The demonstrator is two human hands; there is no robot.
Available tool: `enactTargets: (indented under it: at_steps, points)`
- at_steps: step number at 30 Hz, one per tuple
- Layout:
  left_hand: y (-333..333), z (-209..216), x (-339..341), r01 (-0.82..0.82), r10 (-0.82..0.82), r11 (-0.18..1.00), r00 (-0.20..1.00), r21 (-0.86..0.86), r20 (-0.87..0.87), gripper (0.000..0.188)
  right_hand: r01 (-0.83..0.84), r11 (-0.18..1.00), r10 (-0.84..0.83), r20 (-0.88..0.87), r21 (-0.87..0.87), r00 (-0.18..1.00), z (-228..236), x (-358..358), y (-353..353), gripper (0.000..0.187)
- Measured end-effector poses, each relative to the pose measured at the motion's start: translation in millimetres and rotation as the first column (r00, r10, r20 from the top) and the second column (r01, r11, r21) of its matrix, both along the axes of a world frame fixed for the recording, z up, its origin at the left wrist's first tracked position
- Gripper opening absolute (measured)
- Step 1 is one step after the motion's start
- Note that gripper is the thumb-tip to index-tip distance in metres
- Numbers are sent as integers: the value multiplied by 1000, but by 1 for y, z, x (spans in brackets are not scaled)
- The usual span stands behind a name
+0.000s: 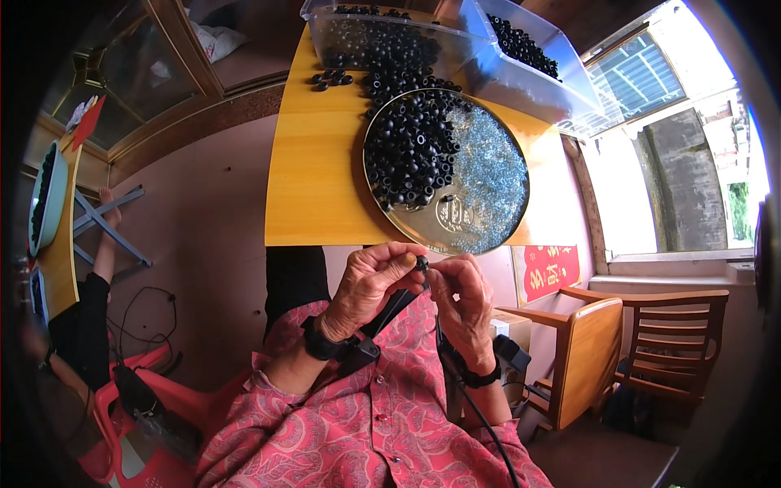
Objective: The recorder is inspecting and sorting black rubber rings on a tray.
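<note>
My left hand (376, 283) pinches a small round black cap (421, 263) between thumb and fingertips, just in front of the table edge. Close beside it, my right hand (462, 302) has its thumb and index finger pressed together near the cap; what they hold, if anything, is too small to make out. Beyond both hands lies a round metal tray (413, 220). Heaped on its left side are black caps (411, 142), and small clear bluish pieces (490, 175) spread over its right side.
The tray rests on a yellow table (313, 171). Behind it, a clear bin (451, 45) lies with black caps spilling out, beside another clear bin (561, 102) of caps. A wooden chair (590, 358) stands right; at left are a red plastic chair (175, 394) and another person's leg (104, 252).
</note>
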State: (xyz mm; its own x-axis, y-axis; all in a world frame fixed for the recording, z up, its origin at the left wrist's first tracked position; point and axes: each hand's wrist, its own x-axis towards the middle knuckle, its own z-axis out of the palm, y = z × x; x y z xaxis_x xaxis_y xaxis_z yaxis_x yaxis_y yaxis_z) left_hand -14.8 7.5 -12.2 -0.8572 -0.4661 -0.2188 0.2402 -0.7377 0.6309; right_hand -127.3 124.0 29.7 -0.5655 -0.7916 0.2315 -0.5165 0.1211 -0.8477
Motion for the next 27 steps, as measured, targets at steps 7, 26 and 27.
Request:
enactTargets:
  at_steps: [7, 26, 27]
  points:
    - [-2, 4, 3, 47, -46, 995, 999, -89, 18, 23, -60, 998, 60, -77, 3, 995, 5, -2, 1, 11]
    - [-7, 0, 11, 153, -146, 980, 987, 125, -63, 25, -49, 992, -41, 666, 116, 745, 5, -2, 4, 19]
    - [-6, 0, 11, 147, -139, 980, 988, 135, -71, 25, -50, 992, -41, 665, 117, 746, 6, -1, 4, 19]
